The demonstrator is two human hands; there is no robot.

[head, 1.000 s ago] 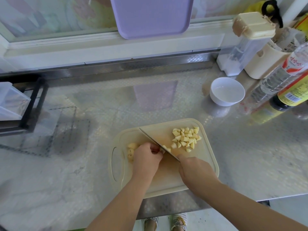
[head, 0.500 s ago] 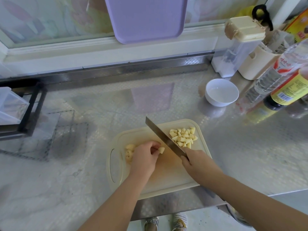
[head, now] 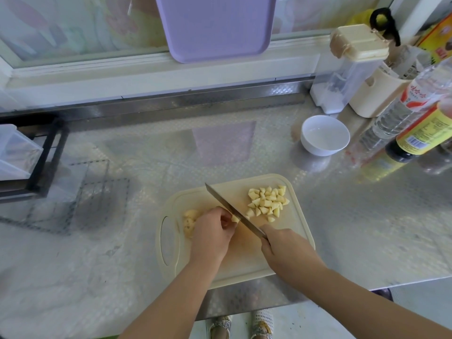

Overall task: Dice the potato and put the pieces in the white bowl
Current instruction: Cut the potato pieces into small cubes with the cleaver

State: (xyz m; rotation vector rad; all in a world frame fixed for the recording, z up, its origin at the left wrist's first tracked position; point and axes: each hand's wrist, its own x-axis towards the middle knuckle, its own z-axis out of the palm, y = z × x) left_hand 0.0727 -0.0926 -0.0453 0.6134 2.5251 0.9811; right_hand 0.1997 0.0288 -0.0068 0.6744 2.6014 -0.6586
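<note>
- Patterned metal surface (head: 367,228) under a window.
- Left hand (head: 210,237) pinches pale potato strip (head: 234,218) on cream plastic board (head: 244,258); right hand (head: 286,248) grips steel knife (head: 227,206).
- Round white bowl (head: 318,149) stands apart.
- Blade nearer left fingers than before.

I see the left hand (head: 211,234) and right hand (head: 286,250) bare, forearms (head: 176,297) bare to the frame's edge. The feet wear pale openwork shoes (head: 263,322).

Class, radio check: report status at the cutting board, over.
Left hand holds potato piece; right hand grips knife, blade at the piece. Diced pile on cutting board; white bowl holds no potato. Path to bowl open.
</note>
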